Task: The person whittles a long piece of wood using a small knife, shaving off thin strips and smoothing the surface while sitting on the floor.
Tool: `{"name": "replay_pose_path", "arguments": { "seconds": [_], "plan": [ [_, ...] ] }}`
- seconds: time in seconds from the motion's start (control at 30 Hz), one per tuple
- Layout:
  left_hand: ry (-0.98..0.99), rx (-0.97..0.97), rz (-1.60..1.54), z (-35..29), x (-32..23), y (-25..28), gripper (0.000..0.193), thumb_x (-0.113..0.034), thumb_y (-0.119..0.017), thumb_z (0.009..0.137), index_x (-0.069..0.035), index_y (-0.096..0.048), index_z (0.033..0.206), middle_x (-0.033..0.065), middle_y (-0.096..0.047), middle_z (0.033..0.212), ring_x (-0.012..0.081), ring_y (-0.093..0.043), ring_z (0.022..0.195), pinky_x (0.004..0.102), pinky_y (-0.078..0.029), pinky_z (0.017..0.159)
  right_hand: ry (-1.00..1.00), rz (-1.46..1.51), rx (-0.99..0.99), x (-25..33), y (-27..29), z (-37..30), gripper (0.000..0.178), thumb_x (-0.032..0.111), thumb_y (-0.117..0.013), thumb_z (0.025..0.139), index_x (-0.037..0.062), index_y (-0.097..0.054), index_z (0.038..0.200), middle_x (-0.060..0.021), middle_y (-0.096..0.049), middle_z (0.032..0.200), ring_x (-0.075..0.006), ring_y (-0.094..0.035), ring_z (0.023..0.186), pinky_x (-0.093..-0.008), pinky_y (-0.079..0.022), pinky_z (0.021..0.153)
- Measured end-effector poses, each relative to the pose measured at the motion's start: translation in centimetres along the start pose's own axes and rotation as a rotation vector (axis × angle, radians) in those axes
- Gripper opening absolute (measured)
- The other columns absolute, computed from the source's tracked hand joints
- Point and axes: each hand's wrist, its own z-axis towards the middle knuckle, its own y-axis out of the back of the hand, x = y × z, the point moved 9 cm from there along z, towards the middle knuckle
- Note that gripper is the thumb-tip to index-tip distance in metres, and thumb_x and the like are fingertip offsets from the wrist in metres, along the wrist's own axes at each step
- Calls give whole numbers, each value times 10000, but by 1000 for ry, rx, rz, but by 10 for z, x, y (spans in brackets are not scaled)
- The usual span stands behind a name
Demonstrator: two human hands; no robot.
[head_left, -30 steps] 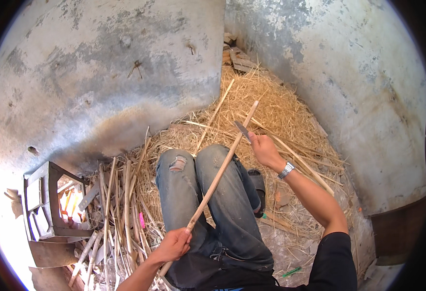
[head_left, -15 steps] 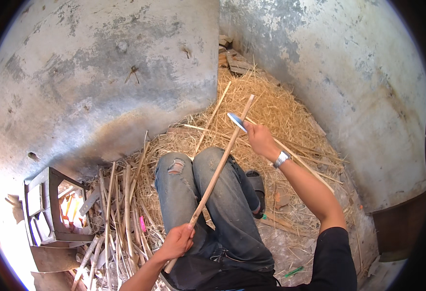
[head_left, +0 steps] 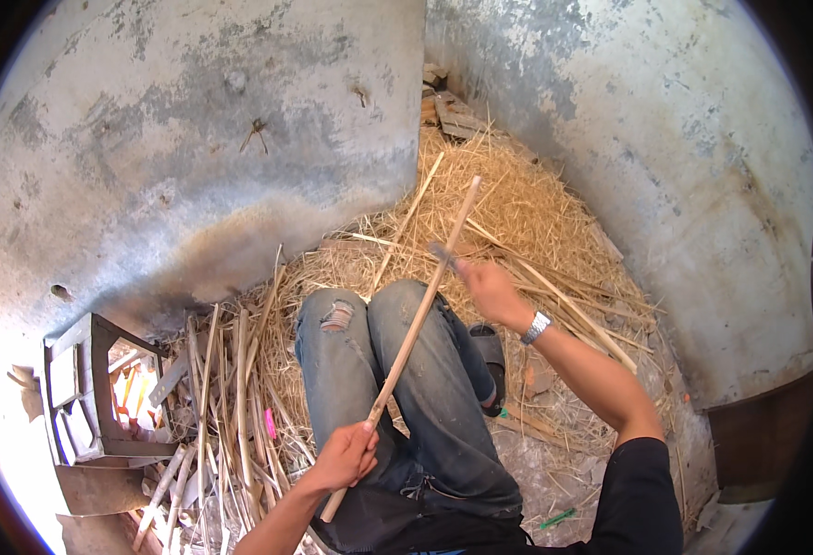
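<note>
A long pale cane stick (head_left: 416,324) runs slantwise over my jeans-clad knees, from near my lap up toward the straw. My left hand (head_left: 346,456) grips its lower end. My right hand (head_left: 488,289), with a silver watch at the wrist, holds a small knife (head_left: 443,254) whose blade lies against the stick's upper part. The stick's top end points at the corner of the two walls.
Straw and shavings (head_left: 527,213) cover the floor in the corner between two stained grey walls. A bundle of cut canes (head_left: 226,407) lies at my left, beside a rusty metal frame (head_left: 83,388). A dark sandal (head_left: 492,347) shows by my right leg.
My right hand with the knife has slid along the stick, up toward its top and then back down a little. My left hand has kept its grip on the lower end.
</note>
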Motion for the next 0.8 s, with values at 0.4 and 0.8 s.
{"name": "replay_pose_path", "arguments": {
  "seconds": [0.4, 0.8],
  "plan": [
    [18, 58, -126, 7, -11, -7, 477, -458, -321, 1143, -94, -421, 853, -13, -310, 474, 106, -289, 356, 268, -265, 355, 191, -35, -221, 15, 17, 28, 489, 318, -449, 1095, -21, -696, 844, -293, -615, 693, -476, -606, 639, -537, -478, 627],
    [190, 383, -780, 27, -7, -25, 445, -463, -316, 1141, -147, -384, 835, -30, -301, 458, 106, -317, 316, 247, -269, 307, 159, -65, -291, 10, 32, 18, 505, 330, -459, 1085, -15, -689, 797, -254, -629, 643, -450, -597, 552, -504, -487, 578]
  ]
}}
